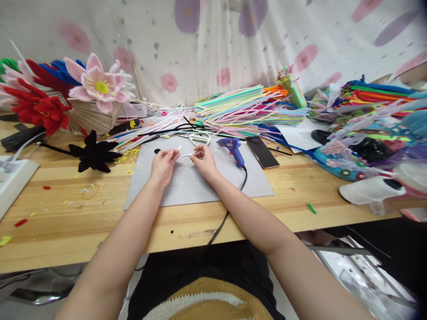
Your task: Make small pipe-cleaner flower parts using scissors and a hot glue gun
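Note:
My left hand (164,166) is closed in a pinch over the grey mat (187,189), with a small white piece (179,148) at its fingertips. Beside it, my right hand (204,162) pinches a thin white strip (187,155) that points toward the left hand. The two hands are a short gap apart. What exactly the white bits are is too small to tell. White-handled scissors (200,138) lie just beyond the hands. To the right, a blue glue gun (234,151) rests on the mat. A small black thing (156,151) shows behind my left hand.
A black flower (93,154) lies left of the mat, near yellow scraps (128,158). A pink flower (98,84) and red flowers (50,111) stand behind. Pipe cleaners (240,106) are piled at the back. A phone (262,152) and the gun's cord (224,218) lie right.

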A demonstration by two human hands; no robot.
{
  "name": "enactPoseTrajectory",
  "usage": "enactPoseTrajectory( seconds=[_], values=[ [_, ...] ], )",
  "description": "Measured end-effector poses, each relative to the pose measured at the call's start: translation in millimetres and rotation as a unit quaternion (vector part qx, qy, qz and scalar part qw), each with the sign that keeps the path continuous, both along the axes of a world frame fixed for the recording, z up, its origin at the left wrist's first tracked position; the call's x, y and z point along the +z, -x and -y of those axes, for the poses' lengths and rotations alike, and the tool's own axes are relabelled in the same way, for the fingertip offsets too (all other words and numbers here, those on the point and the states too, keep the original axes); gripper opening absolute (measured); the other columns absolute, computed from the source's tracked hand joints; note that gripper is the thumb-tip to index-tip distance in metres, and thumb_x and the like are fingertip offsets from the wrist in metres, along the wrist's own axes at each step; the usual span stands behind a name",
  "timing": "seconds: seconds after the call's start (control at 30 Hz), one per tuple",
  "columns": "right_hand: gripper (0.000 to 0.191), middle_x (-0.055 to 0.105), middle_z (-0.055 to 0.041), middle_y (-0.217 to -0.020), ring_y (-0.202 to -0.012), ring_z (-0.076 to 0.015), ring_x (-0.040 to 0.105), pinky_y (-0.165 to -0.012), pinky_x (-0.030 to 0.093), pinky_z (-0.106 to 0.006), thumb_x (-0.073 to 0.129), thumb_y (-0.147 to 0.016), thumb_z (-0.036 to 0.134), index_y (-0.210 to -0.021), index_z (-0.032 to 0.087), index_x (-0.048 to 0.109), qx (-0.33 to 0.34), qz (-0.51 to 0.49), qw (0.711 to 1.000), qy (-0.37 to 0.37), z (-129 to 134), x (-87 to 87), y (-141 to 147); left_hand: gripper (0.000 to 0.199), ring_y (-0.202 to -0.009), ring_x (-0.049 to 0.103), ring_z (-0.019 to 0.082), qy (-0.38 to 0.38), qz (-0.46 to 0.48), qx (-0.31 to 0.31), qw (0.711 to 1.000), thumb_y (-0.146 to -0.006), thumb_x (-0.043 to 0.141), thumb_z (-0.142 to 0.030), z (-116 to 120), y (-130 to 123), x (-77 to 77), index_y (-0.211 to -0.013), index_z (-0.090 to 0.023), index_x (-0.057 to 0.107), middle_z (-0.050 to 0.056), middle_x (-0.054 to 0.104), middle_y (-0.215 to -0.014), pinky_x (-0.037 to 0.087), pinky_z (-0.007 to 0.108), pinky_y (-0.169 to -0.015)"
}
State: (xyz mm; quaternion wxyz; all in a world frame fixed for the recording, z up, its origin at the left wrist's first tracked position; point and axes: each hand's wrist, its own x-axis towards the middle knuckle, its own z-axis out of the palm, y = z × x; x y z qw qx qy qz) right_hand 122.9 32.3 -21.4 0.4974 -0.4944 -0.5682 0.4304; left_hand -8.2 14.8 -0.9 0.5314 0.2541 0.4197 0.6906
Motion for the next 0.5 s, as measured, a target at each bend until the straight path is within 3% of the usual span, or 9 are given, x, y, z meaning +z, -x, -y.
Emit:
enactPoseTrajectory(
  seconds=[0.13, 0.27, 0.37, 0.5],
  values=[
    [0.020, 0.053, 0.0051, -0.069, -0.066, -0.0110, 0.051, -0.071, 0.040, -0.028, 0.057, -0.067, 0.019, -0.083, 0.022, 0.046, 0.011, 0.048, 0.999, -0.008, -2.8, -2.4, -5.6, 0.016, -0.060, 0.059, 0.003, -0.016, 0.049, 0.112, 0.992, -0.077, 0.059, -0.010, -6.3, 32.9, 11.2, -0.063, -0.015, 0.052, -0.004, 0.059, -0.059, 0.051, 0.020, -0.077],
    [0.014, 0.056, 0.0032, -0.073, -0.068, -0.0123, 0.050, -0.070, 0.039, -0.029, 0.056, -0.069, 0.021, -0.082, 0.022, 0.050, 0.018, 0.120, 0.992, -0.026, -4.0, -6.1, -7.8, 0.024, -0.056, 0.057, 0.003, -0.028, 0.083, 0.179, 0.980, -0.084, 0.053, -0.017, -9.3, 62.5, 18.2, -0.060, -0.016, 0.051, -0.004, 0.056, -0.056, 0.052, 0.015, -0.068],
    [0.010, 0.057, 0.0021, -0.073, -0.072, -0.0139, 0.050, -0.073, 0.039, -0.031, 0.055, -0.072, 0.023, -0.081, 0.022, 0.052, 0.007, 0.144, 0.989, -0.034, -4.0, -5.6, -9.3, 0.027, -0.053, 0.056, 0.002, -0.006, 0.116, 0.165, 0.979, -0.085, 0.051, -0.020, -8.7, 68.7, 20.3, -0.059, -0.016, 0.049, -0.005, 0.052, -0.054, 0.051, 0.013, -0.061],
    [0.014, 0.060, -0.0004, -0.078, -0.081, -0.0174, 0.049, -0.079, 0.039, -0.034, 0.058, -0.068, 0.017, -0.080, 0.022, 0.054, -0.004, 0.195, 0.980, -0.046, -3.7, -2.0, -13.9, 0.030, -0.044, 0.047, 0.002, 0.009, 0.205, 0.051, 0.977, -0.089, 0.046, -0.025, -2.6, 65.1, 27.1, -0.060, -0.017, 0.043, -0.005, 0.045, -0.050, 0.039, 0.010, -0.042]
  ],
)
